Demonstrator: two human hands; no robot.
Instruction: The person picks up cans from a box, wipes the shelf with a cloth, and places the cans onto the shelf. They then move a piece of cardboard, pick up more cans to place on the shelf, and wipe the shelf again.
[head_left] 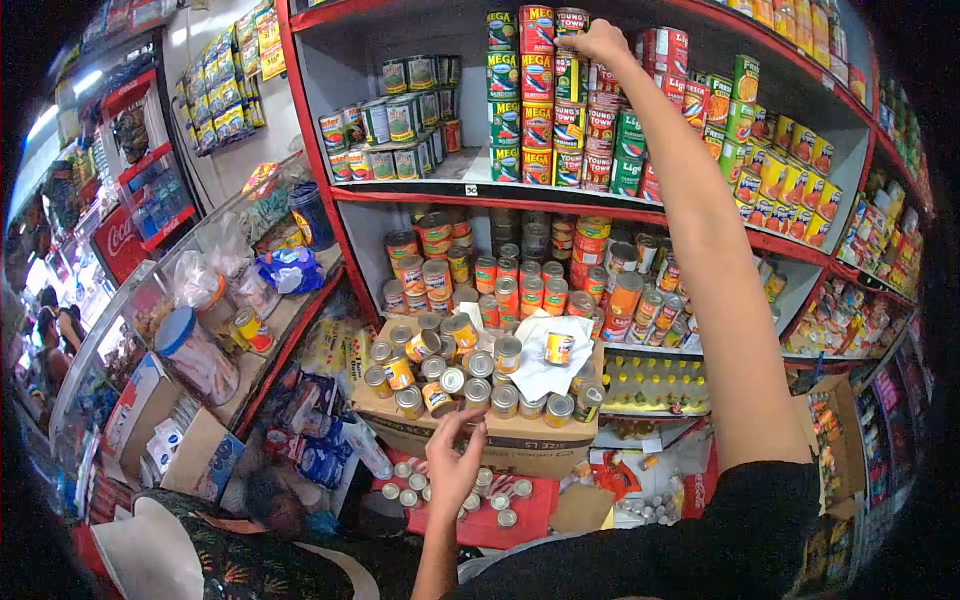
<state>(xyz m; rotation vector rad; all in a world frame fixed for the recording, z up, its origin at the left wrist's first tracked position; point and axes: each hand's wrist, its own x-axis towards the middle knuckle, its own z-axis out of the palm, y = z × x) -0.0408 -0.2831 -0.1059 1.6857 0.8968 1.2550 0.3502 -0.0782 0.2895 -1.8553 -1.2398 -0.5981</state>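
My right hand [598, 44] reaches up to the upper shelf, its fingers closed on the top Young's Town sardine can [571, 24] of a stack. Red and green Mega sardine cans [537, 75] are stacked to the left of it. Low in front of me, my left hand [456, 462] is open and holds nothing, fingers curved apart. It is nearest to the small cans [437, 398] crowded on a cardboard box [530, 455], some upright and some tilted. Among them a yellow-labelled can [558, 348] stands on a white cloth or paper [538, 372].
Red-edged shelves [470, 190] hold more cans, including yellow-labelled ones [790, 180] at right. Loose small cans [500, 500] stand on a red surface below the box. A glass counter with a blue-lidded jar [195, 350] is at left. Yellow-capped bottles [655, 385] fill a lower shelf.
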